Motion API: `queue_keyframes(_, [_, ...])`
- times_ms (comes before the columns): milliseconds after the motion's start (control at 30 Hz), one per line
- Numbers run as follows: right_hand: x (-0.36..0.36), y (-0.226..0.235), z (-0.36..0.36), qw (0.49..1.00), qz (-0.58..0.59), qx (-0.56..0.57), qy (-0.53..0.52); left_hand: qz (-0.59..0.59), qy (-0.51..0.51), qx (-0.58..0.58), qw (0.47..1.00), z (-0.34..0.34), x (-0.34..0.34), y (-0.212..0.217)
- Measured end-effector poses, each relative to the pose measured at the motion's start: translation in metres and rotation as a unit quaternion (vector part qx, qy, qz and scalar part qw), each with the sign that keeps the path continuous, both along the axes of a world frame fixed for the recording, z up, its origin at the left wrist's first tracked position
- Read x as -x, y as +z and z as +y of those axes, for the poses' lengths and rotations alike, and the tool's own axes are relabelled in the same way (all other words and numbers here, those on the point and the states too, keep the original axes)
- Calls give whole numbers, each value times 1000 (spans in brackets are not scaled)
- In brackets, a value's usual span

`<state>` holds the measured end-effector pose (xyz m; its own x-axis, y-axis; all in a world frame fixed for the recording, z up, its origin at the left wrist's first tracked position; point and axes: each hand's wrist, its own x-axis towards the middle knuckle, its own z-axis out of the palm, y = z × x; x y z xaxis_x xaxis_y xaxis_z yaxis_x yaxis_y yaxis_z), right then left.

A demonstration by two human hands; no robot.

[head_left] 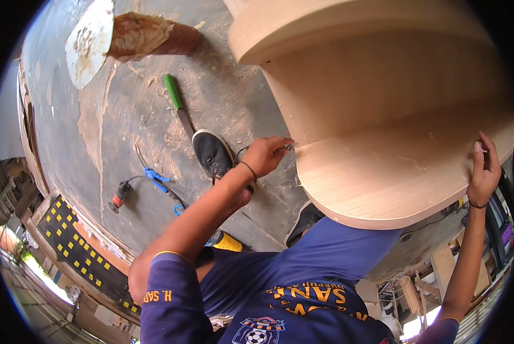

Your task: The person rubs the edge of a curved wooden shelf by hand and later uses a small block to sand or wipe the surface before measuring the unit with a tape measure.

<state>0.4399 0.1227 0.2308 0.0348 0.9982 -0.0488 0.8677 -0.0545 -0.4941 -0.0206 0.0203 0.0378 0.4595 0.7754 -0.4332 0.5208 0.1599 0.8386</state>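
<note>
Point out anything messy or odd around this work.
Pale debris is scattered over the grey floor, and thin curls litter the wooden piece. A green-handled tool lies loose, its metal end right by the dark shoe, awkward underfoot. The brown cylinder looks ragged and peeling.

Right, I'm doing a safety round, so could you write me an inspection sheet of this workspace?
Surface: grey floor, strewn with pale shavings.
Work items: pale wooden piece with a rounded corner, thin shavings on it; small metal tool at its left edge.
Clutter: green-handled tool lying beside a black shoe; red-and-black tool; yellow-and-black object, partly hidden.
Hands: left hand pinches the small metal tool; right hand at the wooden piece's right edge, grip unclear.
Cables: dark cable from the red-and-black tool toward a blue item; connection unclear.
Surroundings: black panel with yellow squares at the left.
</note>
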Motion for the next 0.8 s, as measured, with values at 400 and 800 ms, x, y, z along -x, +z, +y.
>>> queue_keyframes(400, [0, 1, -4, 1000, -14, -25, -2, 50, -74, -64, 994, -11, -25, -50])
queue_keyframes(800, [-4, -3, -2, 998, 11, -57, 6, -5, -157, -32, 987, 14, -17, -39])
